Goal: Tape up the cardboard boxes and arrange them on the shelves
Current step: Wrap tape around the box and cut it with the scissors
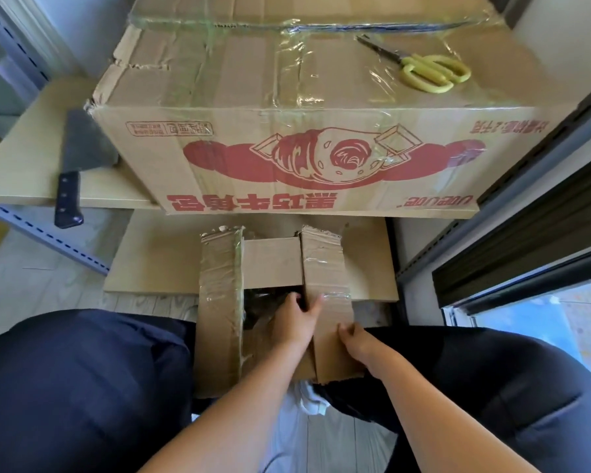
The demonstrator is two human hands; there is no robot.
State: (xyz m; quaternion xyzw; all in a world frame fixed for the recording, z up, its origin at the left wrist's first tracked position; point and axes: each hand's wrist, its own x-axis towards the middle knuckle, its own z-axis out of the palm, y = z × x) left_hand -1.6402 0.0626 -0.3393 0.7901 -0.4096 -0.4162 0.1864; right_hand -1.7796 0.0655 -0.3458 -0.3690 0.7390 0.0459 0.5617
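A small cardboard box (219, 302) stands open between my knees, its two taped flaps raised. My left hand (296, 322) grips the inner edge of the right flap (325, 268), fingers inside the opening and thumb on the outer face. My right hand (355, 341) pinches the same flap lower down. Something dark lies inside the box. Above, a large taped box (287, 165) with a red croissant print sits on the shelf board (31, 165).
Yellow-handled scissors (430, 71) lie on top of the large box. A cleaver (79, 162) rests on the shelf board at the left, handle over the edge. A metal shelf post (492, 216) runs along the right beside a window (543, 319).
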